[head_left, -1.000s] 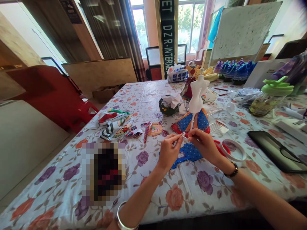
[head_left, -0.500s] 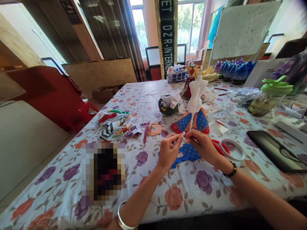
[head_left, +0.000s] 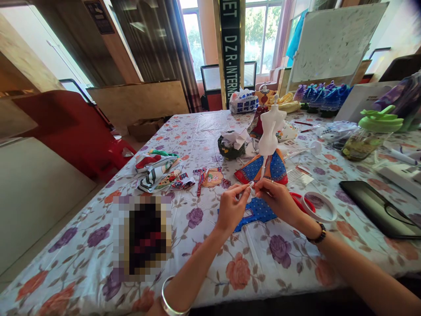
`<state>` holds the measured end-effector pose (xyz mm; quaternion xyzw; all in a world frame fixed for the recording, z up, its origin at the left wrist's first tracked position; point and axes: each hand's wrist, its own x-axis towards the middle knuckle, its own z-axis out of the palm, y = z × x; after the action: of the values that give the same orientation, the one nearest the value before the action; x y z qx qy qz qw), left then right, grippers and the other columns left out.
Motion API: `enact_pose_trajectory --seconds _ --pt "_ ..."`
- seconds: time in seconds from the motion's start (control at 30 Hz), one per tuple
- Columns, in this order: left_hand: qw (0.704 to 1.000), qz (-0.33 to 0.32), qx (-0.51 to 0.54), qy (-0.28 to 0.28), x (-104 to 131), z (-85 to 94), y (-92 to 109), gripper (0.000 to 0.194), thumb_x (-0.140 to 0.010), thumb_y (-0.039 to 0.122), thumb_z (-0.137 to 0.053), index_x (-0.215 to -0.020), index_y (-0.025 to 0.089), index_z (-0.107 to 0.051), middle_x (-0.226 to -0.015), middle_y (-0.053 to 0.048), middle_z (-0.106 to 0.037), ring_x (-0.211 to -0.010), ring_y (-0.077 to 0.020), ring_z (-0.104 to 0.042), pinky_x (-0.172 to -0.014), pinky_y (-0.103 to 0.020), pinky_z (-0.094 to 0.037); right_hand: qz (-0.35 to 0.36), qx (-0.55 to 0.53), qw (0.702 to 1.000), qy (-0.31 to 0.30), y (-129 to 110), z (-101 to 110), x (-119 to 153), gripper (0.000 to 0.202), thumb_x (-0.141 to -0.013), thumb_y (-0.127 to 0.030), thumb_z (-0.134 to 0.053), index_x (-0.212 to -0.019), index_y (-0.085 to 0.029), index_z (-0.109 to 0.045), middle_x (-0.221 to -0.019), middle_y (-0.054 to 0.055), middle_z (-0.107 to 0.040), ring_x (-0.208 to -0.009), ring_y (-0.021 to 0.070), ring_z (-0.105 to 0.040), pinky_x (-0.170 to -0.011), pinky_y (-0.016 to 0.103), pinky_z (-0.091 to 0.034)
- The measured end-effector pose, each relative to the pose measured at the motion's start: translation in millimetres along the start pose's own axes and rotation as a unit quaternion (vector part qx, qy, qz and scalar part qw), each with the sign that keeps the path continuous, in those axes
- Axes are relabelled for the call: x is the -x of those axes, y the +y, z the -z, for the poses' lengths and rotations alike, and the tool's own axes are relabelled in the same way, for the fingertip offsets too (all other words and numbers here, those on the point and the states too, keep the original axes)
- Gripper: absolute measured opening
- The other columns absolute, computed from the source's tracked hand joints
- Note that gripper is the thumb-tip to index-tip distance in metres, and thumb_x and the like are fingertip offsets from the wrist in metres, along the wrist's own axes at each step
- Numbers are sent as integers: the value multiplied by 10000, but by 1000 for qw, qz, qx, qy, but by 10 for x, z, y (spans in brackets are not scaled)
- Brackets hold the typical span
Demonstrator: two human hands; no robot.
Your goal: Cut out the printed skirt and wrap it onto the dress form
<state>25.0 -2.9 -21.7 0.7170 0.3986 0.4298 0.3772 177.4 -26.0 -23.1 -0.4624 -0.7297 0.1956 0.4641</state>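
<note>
A small white strip (head_left: 251, 184) pokes out between the thumb and fingertips of my left hand (head_left: 233, 205), which is closed on it. Close beside it, my right hand (head_left: 275, 198) is pinched shut; what lies between its fingertips is hidden. Under both hands a blue patterned cloth piece (head_left: 259, 212) lies flat on the table. Just beyond them stands a white mini dress form (head_left: 271, 131) on a thin stem, with a blue, orange and red patterned cloth (head_left: 245, 171) spread around its foot. A white ring (head_left: 333, 210) and a red ring (head_left: 297, 201) lie right of my right hand.
A flowered cloth covers the table (head_left: 197, 237). Fabric scraps (head_left: 158, 172) and a cut orange piece (head_left: 212, 177) lie left. A dark basket (head_left: 230, 150) holds white scraps. At right are a dark tablet-like slab (head_left: 375, 210) with glasses and a green-lidded jar (head_left: 368, 136).
Both hands keep nearly the same pose over the blue cloth, with the white strip still at the fingertips. The view has shifted very slightly.
</note>
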Motion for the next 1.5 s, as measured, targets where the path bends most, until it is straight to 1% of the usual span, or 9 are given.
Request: enact_pose_trajectory --seconds 0.47,0.53,0.67,0.77,0.9,1.03,1.23,1.37,1.5 --pt "999 -14 -34 2 7 -11 22 274 -824 310 -520 -991 162 -680 -812 -35 -642 -720 -119 -532 -598 -206 -381 -7 -18 1000 -19 10 2 0 135 -817 -124 -478 -713 -210 -482 -693 -15 -505 -652 137 -490 -619 250 -380" --pt "1000 -9 -17 23 -37 32 -39 264 -812 320 -533 -961 171 -692 -800 -29 -655 -715 -121 -545 -608 -203 -398 -8 -23 999 -33 -16 -18 35 144 -810 -108 -478 -712 -212 -494 -694 -12 -522 -658 141 -503 -627 255 -385" --pt "992 21 -2 128 -203 258 -251 341 -849 357 -448 -988 141 -671 -843 -41 -680 -748 -140 -583 -677 -233 -444 -10 -53 994 -94 -102 -84 147 167 -787 -92 -519 -678 -216 -541 -685 -19 -583 -644 133 -536 -627 248 -394" --pt "984 31 -16 173 -285 414 -365 373 -846 371 -449 -1058 126 -635 -951 -66 -681 -831 -158 -605 -739 -251 -459 -65 -88 993 -41 -115 -76 174 110 -801 -161 -541 -705 -212 -542 -673 -18 -548 -631 132 -501 -598 253 -375" --pt "975 30 -81 206 -290 523 -364 383 -846 399 -443 -1037 132 -641 -962 -66 -670 -857 -160 -594 -755 -243 -446 -208 -207 955 31 -13 32 131 159 -790 -331 -585 -710 -196 -561 -638 -23 -501 -581 118 -457 -532 246 -353" --pt "957 45 -184 218 -286 677 -310 443 -848 456 -403 -834 117 -687 -720 -53 -658 -691 -162 -572 -661 -247 -426 -274 -286 918 -13 148 137 128 255 -770 -425 -593 -713 -177 -581 -693 14 -571 -606 122 -527 -535 240 -414" --pt "895 68 -363 249 -284 928 -294 338 -822 331 -439 -864 108 -689 -909 -149 -652 -889 -273 -538 -848 -375 -365 -340 -375 858 -91 247 235 177 212 -738 -374 -647 -794 -171 -623 -767 40 -619 -629 124 -570 -569 256 -480" --pt "864 109 -445 210 -222 985 -358 268 -762 298 -499 -761 120 -699 -748 -169 -651 -815 -314 -536 -781 -411 -371 -359 -403 834 -119 229 277 194 191 -728 -356 -659 -757 -170 -625 -748 23 -608 -589 103 -539 -543 245 -472" --pt "849 125 -489 155 -173 980 -416 246 -720 343 -566 -631 145 -682 -640 -152 -625 -765 -314 -536 -748 -405 -367 -374 -387 834 -120 199 348 240 186 -711 -349 -677 -740 -168 -644 -729 27 -601 -573 101 -513 -481 223 -430"
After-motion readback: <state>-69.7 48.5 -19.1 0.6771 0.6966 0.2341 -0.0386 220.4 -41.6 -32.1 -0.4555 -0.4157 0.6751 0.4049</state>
